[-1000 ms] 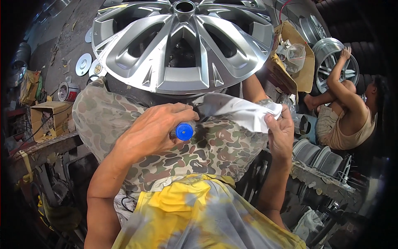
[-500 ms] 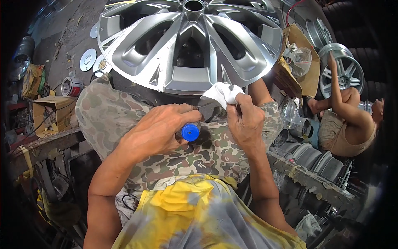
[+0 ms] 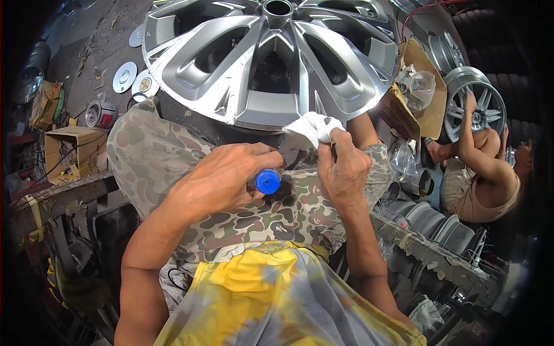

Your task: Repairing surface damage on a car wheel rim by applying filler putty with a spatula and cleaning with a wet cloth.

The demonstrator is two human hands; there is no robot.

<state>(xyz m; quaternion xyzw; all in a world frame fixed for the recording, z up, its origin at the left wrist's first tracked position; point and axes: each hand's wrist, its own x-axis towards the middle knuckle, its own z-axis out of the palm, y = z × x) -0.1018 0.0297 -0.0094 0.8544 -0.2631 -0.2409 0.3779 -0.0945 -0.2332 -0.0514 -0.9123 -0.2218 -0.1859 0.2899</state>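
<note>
A large silver alloy wheel rim (image 3: 271, 102) lies in front of my knees, its near edge just beyond my hands. My left hand (image 3: 231, 173) is wrapped round a bottle with a blue cap (image 3: 268, 181); the cap points up toward me and the fingers hide most of the body. Between the thumb and fingers of my right hand (image 3: 345, 167) is a bunched white cloth (image 3: 314, 128). The cloth's upper part overlaps the rim's near edge in view; I cannot tell whether it touches.
On the right a co-worker (image 3: 482, 173) crouches with a hand at another wheel rim (image 3: 476, 104). An open cardboard box (image 3: 430, 118) with plastic bags stands beside my rim. To the left are round centre caps (image 3: 124, 77), a can (image 3: 101, 113) and a smaller carton (image 3: 75, 153).
The view has shifted slightly, so the rim sits a little further right. Both my hands keep their holds almost unmoved. The co-worker's hand is lower on the other rim.
</note>
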